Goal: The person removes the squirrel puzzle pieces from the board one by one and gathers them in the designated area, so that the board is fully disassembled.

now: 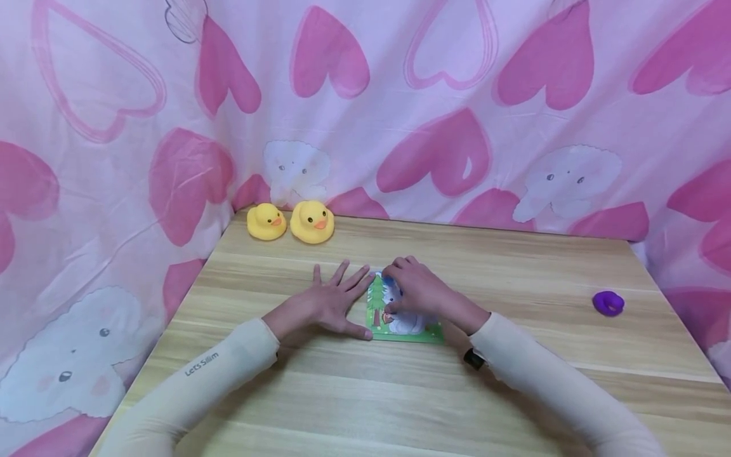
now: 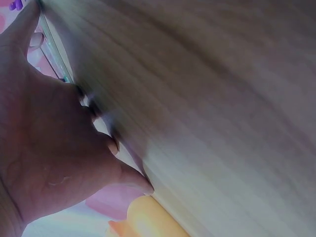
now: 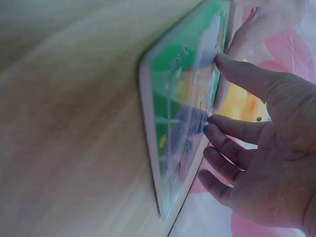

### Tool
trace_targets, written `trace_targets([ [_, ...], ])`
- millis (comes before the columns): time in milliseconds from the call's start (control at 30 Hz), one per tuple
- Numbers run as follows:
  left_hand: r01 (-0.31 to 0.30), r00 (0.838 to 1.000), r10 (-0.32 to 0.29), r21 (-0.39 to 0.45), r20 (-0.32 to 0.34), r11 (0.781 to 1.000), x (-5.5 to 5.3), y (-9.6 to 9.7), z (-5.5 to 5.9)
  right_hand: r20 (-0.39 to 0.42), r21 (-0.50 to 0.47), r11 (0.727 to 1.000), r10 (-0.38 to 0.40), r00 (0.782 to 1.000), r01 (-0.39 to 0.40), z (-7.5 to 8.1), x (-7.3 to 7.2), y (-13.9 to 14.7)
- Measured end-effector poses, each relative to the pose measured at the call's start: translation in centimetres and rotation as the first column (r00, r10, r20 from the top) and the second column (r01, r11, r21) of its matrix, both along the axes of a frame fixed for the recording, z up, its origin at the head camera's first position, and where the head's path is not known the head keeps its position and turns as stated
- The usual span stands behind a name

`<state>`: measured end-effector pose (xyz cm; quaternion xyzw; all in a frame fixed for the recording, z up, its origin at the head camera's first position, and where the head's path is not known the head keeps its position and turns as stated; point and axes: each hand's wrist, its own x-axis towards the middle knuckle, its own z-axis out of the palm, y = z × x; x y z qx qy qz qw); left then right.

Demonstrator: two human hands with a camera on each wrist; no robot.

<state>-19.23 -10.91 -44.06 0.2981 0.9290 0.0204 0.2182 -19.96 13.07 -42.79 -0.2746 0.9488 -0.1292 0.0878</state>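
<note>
A small flat picture board (image 1: pixel 429 335) lies on the table, with a green border, a tree and a pale animal printed on it. In the right wrist view the same board (image 3: pixel 159 106) shows a thick edge and a glossy face. My right hand (image 1: pixel 419 289) is over it, with thumb and fingertips spread and touching its surface; part of the picture is hidden beneath. Flat on the table at the board's left side is my left hand (image 1: pixel 331 303), fingers spread, its thumb and index fingertip against the board's left edge. It holds nothing.
Two yellow rubber ducks, a smaller one (image 1: pixel 266 222) and a larger one (image 1: pixel 312 222), stand at the table's back left. A small purple duck-like toy (image 1: pixel 608 303) sits at the right. Pink heart-patterned cloth (image 1: pixel 434 152) hangs behind and beside the wooden table (image 1: pixel 354 400).
</note>
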Motion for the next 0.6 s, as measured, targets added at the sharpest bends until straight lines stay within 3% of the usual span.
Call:
trace_targets([
  [267,0.002,1.0,-0.002,-0.012,-0.003,1.0,-0.3,-0.1,0.1,0.043,0.002,1.0,-0.01,0.999,0.01,0.8,-0.9,-0.6],
  [600,0.013,1.0,-0.013,-0.019,0.017,1.0,-0.3,0.0,0.3,0.062,0.045,0.997,-0.059,0.996,0.056,1.1,-0.6,-1.4],
])
